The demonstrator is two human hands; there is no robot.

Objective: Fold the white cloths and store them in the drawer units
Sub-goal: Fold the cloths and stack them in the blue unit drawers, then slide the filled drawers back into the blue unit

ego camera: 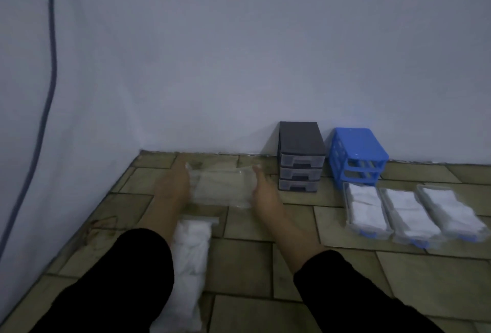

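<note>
- Left hand (174,182) and right hand (261,190): each grips one short end of a clear plastic drawer (221,186), fingers curled against its walls. Whether the drawer rests on the tiled floor (345,274) or sits just above it cannot be told.
- The drawer looks empty, so it is judged light and stiff but thin-walled. Its smooth plastic may slip, so a grip on both ends suits it better than a pinch at one rim.
- White cloths (190,261): a long, soft bundle lying on the floor beside the left sleeve, nearer the person than the drawer. It is judged light and limp. It will sag if lifted at one point, so it is best taken by two corners or scooped from beneath.
- Grey drawer unit (301,157) and blue drawer unit (358,157): side by side against the wall (239,53), to the right of the hands. The blue frame shows open slots.
- Three filled drawers (406,213): in a row on the floor in front of the blue unit, each holding folded white cloth. Being loaded, they would handle heavier, and level carrying keeps the stacks tidy.
</note>
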